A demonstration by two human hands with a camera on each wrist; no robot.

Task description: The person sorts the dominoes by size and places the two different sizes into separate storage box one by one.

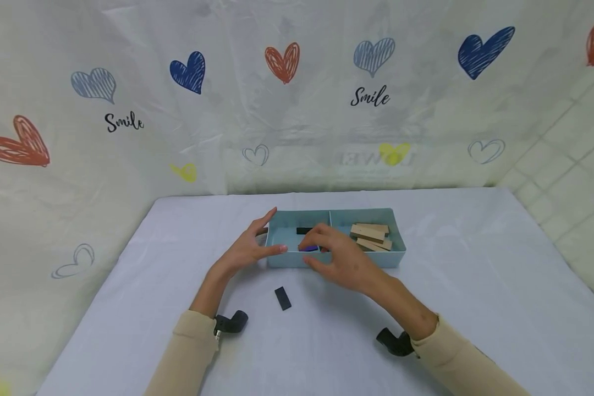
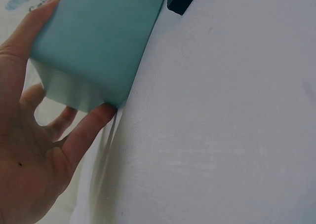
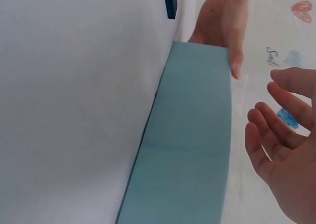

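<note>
A light teal two-compartment box (image 1: 336, 260) sits on the table. My left hand (image 1: 247, 250) grips its left end, the thumb at the front rim and the fingers spread round the end wall. My right hand (image 1: 344, 258) hovers over the middle of the box, its fingers loosely bent above the left compartment. In the right wrist view those fingers (image 3: 276, 130) hold nothing. A black block (image 1: 304, 230) and a small purple-blue piece (image 1: 310, 248) lie in the left compartment, partly hidden by the right hand. Several wooden blocks (image 1: 371, 234) are piled in the right compartment.
Another black block (image 1: 283, 298) lies on the white tablecloth (image 1: 307, 352) in front of the box, between the forearms. Behind the table hangs a white sheet (image 1: 307, 121) printed with hearts. Black wrist cameras (image 1: 232, 322) are strapped at both cuffs.
</note>
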